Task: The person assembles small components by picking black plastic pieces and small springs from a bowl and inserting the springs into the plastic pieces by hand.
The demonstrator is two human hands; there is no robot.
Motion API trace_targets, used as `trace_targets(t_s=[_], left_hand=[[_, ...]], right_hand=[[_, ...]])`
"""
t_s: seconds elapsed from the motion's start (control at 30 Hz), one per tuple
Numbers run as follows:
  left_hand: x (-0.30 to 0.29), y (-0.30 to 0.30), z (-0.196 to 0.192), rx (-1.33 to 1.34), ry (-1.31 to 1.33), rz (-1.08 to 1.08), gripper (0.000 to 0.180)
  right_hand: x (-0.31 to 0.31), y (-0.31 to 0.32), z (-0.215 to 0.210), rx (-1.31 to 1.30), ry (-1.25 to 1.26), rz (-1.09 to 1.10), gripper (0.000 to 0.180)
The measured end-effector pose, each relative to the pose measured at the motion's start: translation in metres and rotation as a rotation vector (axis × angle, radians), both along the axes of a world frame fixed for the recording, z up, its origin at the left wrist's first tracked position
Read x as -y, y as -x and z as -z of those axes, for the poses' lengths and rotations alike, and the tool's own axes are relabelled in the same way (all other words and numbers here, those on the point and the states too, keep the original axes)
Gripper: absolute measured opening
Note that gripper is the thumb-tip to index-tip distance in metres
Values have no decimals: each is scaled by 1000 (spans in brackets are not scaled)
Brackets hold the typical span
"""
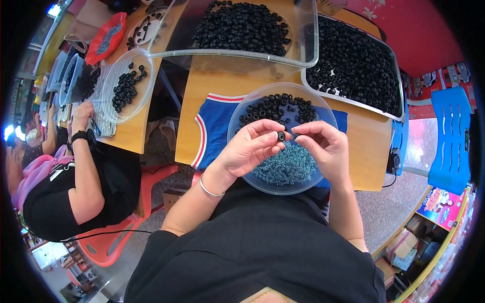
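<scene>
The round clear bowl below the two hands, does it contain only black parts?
No, the bowl holds black parts on its far side and a heap of small bluish translucent pieces on its near side.

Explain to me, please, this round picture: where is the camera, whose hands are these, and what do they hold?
No machine is here. A wide camera on a person's head looks down, so edges bend. The bare hands are that person's own. The left hand pinches a small black piece; the right hand is close by, but I cannot tell whether it holds anything. Below is a clear round bowl with more black pieces and blue-green bits. The wooden table carries blue cloth, plus a clear box and a tray, both containing black pieces.
</scene>
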State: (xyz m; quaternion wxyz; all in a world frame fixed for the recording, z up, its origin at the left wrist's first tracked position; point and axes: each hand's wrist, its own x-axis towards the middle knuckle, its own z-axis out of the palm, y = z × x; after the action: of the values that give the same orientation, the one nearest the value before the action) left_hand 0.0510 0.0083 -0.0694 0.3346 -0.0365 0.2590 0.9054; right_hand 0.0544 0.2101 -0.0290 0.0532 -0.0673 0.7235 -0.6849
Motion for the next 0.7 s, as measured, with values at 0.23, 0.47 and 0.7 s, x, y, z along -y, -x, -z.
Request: trace_targets(t_s=[0.23,0.47,0.7], left_hand=[[-5,-2,-7,-5,-35,-4,16],[-6,-2,-7,-12,-24,-6,16],[-7,-1,-5,-20,-15,5,17]], right_hand=[[5,4,0,-415,-154,-21,18],[10,1,-2,-461,-229,13,21],[10,1,3,-519,-290,27,22]])
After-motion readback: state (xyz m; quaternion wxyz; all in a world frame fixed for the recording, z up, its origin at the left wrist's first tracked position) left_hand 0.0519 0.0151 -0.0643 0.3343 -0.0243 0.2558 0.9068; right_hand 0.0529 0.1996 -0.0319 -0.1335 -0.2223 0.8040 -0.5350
